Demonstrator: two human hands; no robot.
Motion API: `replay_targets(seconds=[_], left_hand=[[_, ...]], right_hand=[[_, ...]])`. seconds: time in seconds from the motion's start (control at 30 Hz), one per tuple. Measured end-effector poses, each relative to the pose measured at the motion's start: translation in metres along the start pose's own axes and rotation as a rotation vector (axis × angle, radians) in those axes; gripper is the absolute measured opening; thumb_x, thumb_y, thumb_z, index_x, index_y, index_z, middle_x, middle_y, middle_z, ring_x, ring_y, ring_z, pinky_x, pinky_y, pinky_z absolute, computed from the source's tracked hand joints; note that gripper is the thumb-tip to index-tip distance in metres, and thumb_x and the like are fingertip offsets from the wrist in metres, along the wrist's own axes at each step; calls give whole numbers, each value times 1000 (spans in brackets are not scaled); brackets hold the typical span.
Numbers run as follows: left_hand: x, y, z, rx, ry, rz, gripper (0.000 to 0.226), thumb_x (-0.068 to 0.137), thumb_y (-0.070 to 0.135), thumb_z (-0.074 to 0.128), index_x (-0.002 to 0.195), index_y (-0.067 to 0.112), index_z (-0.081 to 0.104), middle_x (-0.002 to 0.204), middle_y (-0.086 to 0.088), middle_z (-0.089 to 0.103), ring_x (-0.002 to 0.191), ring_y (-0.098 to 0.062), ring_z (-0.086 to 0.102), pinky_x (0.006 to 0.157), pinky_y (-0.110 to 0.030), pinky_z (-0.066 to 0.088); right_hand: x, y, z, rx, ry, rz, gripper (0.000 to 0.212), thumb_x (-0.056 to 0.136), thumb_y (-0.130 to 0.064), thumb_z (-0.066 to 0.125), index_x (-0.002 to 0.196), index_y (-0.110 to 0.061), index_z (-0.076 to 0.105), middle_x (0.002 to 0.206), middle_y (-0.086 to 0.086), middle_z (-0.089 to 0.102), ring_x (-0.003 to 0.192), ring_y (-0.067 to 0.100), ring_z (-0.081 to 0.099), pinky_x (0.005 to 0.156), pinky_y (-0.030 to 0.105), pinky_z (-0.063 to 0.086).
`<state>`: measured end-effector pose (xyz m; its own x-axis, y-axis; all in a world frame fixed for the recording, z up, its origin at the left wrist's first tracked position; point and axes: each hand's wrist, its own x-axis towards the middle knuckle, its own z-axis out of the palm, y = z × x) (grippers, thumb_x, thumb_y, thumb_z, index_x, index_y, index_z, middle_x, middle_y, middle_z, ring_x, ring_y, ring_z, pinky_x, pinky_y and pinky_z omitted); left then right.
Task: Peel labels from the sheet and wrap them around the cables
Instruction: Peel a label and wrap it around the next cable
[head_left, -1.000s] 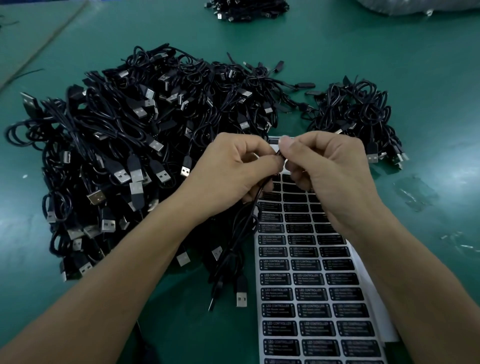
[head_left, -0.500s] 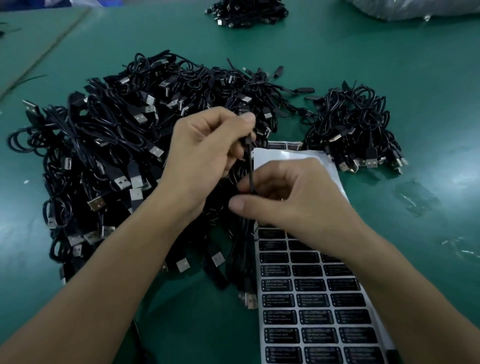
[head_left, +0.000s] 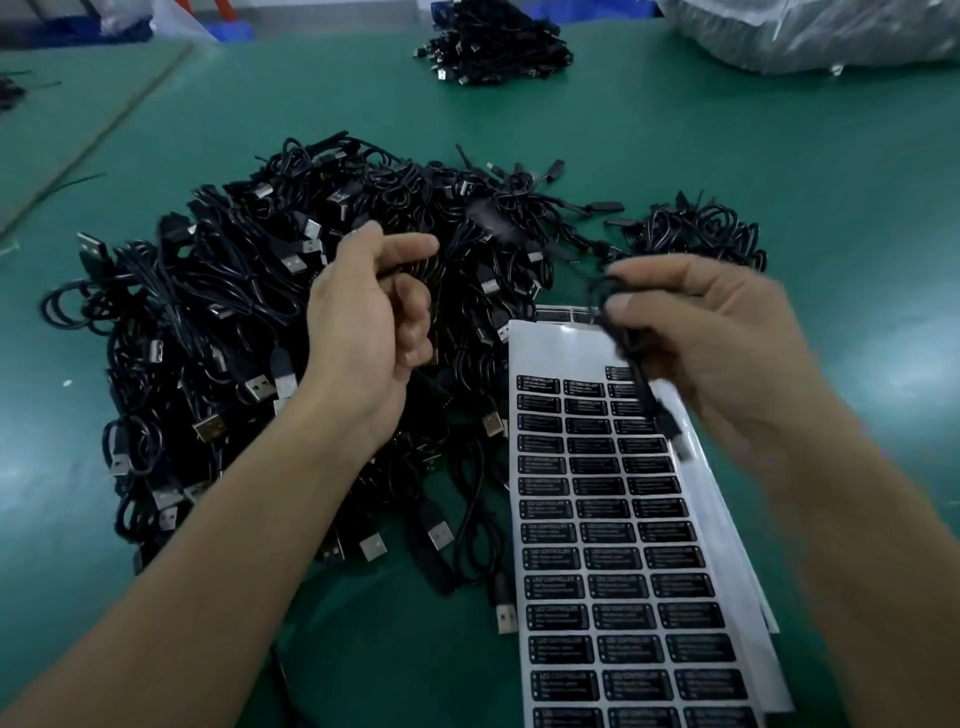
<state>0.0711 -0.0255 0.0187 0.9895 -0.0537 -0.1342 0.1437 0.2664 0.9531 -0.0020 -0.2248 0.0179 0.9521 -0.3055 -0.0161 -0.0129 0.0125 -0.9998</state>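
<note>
Over the green table (head_left: 727, 156), hands apart above cables and labels.
Left of centre lay the cable pile (head_left: 234, 322); above it the left hand (head_left: 363, 332) had curled fingers, whether round a strand could not be told. Toward the near edge lay the label sheet (head_left: 613, 571); over it the right hand (head_left: 717, 332) pinched a dangling cable (head_left: 649, 400).

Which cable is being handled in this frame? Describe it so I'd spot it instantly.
Find the white label sheet on the green table. Above its top end, the right hand pinches one black cable. Unlike the piled cables, it dangles over the labels.
</note>
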Motion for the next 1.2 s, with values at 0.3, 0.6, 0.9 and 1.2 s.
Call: replay_targets(seconds=[0.3,0.6,0.9,1.2], left_hand=[[1,1,0,-26,20,-27,29,104,21,44,79,16,58,49,7,39,39,-6,29,38,-20,21],[3,-1,0,-65,34,-7,29,101,13,42,74,15,55,48,6,38,39,-7,27,37,-21,20],[5,-1,1,-142,57,-45,29,95,12,41,67,18,42,46,6,34,37,-8,24,34,-20,19],[4,-5,2,-144,90,46,33,93,10,36,62,19,36,43,6,27,38,-10,18,36,-21,14]], right_hand=[[80,-23,-45,-750,478,-100,31,83,-24,59,111,-24,73,108,17,67,103,32,64,89,37,55],[63,-20,-3,-1164,395,-290,25,97,-28,54,109,-14,71,116,16,61,117,34,49,96,34,38],[55,2,91,-1066,29,-309,24,98,-28,53,110,-12,67,110,7,59,107,27,55,88,39,50],[65,9,130,-980,4,-128,40,89,-53,66,108,-18,72,117,10,65,116,34,54,96,43,47]])
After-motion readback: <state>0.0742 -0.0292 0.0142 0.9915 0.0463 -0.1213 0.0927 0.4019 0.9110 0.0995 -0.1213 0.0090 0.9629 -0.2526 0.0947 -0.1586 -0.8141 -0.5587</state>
